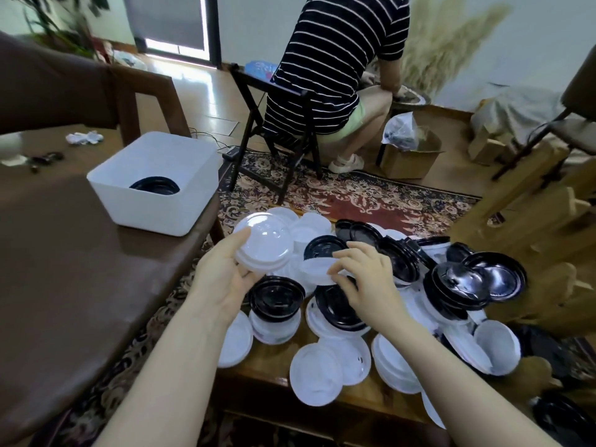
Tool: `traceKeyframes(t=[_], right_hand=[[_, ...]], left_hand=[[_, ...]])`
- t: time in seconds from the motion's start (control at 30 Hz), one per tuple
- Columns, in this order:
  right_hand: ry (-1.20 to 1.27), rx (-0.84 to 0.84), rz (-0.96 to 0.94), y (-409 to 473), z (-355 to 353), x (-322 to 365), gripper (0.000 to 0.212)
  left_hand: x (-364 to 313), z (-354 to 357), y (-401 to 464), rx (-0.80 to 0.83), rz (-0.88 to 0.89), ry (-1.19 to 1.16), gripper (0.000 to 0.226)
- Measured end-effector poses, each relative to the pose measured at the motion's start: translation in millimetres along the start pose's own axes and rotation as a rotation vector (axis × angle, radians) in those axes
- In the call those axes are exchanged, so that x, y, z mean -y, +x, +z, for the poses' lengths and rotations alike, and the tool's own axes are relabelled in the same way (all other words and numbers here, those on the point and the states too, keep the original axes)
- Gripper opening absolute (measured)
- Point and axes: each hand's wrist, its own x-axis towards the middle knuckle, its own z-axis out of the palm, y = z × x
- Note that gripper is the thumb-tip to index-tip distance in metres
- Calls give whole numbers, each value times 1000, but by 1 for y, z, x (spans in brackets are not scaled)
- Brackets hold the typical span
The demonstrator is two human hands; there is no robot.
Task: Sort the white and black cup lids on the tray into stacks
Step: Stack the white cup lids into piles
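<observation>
Nearest you, at 6 o'clock, loose white lids (317, 375) lie flat on the wooden tabletop (267, 366), some overlapping. Just beyond them, your left hand (222, 282) comes in from 7 o'clock with fingers and thumb curled around a small stack of white lids (263, 245), held tilted above the pile with the topmost lid's clear-looking dome facing up. Your right hand (364, 279) comes in from 5 o'clock and pinches a single white lid (317, 271) between thumb and fingertips, its near edge just beside the stack in your left hand. Under and between your hands sits a short stack of black lids (276, 296) resting on white ones, with another black lid (338, 309) tilted beneath your right palm. Toward 2 o'clock, more black lids (477, 279) lean against each other in a jumbled heap mixed with white ones. At 10 o'clock, on a brown bench (80, 269), stands a white bin (154, 185) holding a few black lids (154, 187) in its bottom. Farther off at 12 o'clock, a person in a striped shirt (329, 66) sits on a dark folding chair (274, 124) with their back to you, on a patterned rug (371, 195).
</observation>
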Motion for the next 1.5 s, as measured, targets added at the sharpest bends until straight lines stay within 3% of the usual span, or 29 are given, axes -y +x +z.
traceKeyframes(t=[0.07,0.17,0.3,0.4,0.53,0.63,0.83,0.9,0.97,1.07,1.13,1.23,1.33,1.5], right_hand=[[221,-107,102,-2,-15,7,15],[864,-177,446,-8,-49,22,11],[1512,-105,758,-23,-74,23,17],[1747,-28,863,-37,-78,24,26],[1715,-23,879,-46,-77,19,33],[1613,-26,820,-47,-81,17,41],[905,63,661,-56,-77,17,33],[777,61,563,-58,-76,13,51],[744,79,439,-58,-77,10,65],[714,-1,358,-58,-77,8,39],[805,-162,470,-56,-79,7,19],[1001,-331,715,-53,-84,9,20],[1069,-285,803,-54,-81,14,24],[857,-112,713,-58,-71,16,20]], left_hand=[[2,2,-2,2,6,12,11],[8,7,-7,1,29,27,23],[26,19,-16,49,27,123,28],[43,32,-23,148,-11,183,30],[55,43,-30,276,-47,198,31],[61,45,-29,324,-40,238,49],[66,48,-29,300,-23,259,53],[66,47,-28,293,-37,301,48],[66,46,-29,291,-66,328,39],[68,47,-31,279,-94,327,33],[70,48,-31,280,-115,295,30],[75,51,-34,320,-153,264,28],[81,54,-39,358,-170,217,35],[80,53,-41,388,-167,185,41]])
